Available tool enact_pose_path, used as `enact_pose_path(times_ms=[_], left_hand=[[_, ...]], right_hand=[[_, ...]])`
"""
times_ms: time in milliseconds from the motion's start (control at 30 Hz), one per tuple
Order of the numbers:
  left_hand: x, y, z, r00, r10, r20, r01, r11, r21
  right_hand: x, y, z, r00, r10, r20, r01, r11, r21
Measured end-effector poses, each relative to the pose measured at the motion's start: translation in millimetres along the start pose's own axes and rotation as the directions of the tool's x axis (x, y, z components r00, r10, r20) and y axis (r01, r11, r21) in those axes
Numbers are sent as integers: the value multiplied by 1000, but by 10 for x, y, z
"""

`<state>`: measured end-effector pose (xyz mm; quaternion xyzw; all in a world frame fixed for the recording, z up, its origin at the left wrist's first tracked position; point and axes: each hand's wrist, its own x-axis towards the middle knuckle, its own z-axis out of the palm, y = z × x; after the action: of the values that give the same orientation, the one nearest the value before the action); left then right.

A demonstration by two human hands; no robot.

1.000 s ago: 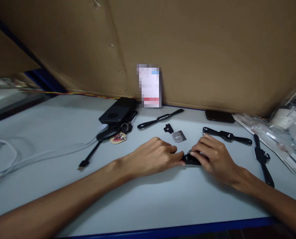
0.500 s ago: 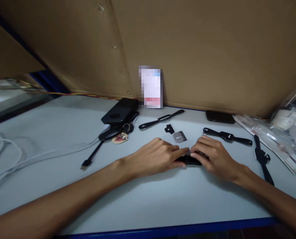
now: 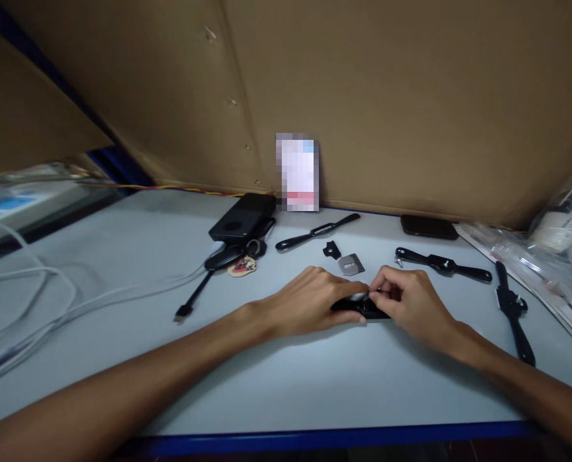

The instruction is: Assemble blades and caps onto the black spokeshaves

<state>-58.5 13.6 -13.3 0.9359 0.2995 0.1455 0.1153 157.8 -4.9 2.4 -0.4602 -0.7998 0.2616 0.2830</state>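
Note:
A black metal tool body [image 3: 373, 310] lies on the grey table between my hands. My left hand [image 3: 317, 300] holds its left part between thumb and fingers. Fingertips pinched together, my right hand [image 3: 406, 300] is over the middle of that body; what they pinch is too small to make out. Just beyond the hands sit a flat metal blade [image 3: 350, 264] and a small black plate [image 3: 332, 249]. A small screw [image 3: 399, 262] rests beside a black two-handled tool [image 3: 442, 264]. Another such tool [image 3: 513, 312] is at the right, and a slotted black handle piece [image 3: 318, 232] lies farther back.
A black box [image 3: 243, 217], a cable with a plug [image 3: 183, 312] and a round tag [image 3: 241, 266] are at the left. White cables [image 3: 49, 321] run along the left side. A lit screen [image 3: 299, 173] leans on the cardboard. Behind right are a dark phone [image 3: 429, 226] and plastic bags [image 3: 521, 256].
My right fingers have lifted slightly and drawn into a tighter pinch over the black body. My left hand keeps its hold. The whole view has shifted a little.

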Motion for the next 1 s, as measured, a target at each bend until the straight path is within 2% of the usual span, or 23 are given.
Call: enact_pose_path(times_ms=[100, 233, 333, 433, 533, 600, 733, 800, 1000], left_hand=[[-5, -9, 0, 1000, 7, -9, -7, 1000, -26], [-11, -27, 15, 1000, 6, -10, -6, 999, -34], [-14, -35, 26, 1000, 4, -14, -5, 999, -32], [-11, -39, 25, 1000, 13, -23, -14, 999, -38], [-8, -42, 19, 1000, 11, -18, -12, 999, -39], [-8, -44, 16, 1000, 9, -10, -9, 999, -32], [-12, -42, 15, 1000, 13, -13, -13, 1000, -5], [-13, -39, 14, 1000, 14, -15, -14, 1000, -6], [-13, -36, 13, 1000, 16, -10, -16, 1000, -16]], right_hand=[[13, 1, -96, 995, 77, 71, -81, 995, 53], [36, 56, -277, 971, 9, 240, -30, 996, 82], [43, 96, -314, 969, -123, 215, 140, 988, -65], [39, 135, -291, 928, -313, 203, 354, 909, -220], [39, 175, -297, 884, -396, 248, 445, 875, -192], [42, 190, -321, 883, -386, 268, 433, 889, -146], [38, 174, -345, 940, -263, 217, 296, 946, -135], [32, 161, -338, 952, -226, 207, 257, 957, -137], [21, 195, -255, 930, -330, 159, 358, 912, -200]])
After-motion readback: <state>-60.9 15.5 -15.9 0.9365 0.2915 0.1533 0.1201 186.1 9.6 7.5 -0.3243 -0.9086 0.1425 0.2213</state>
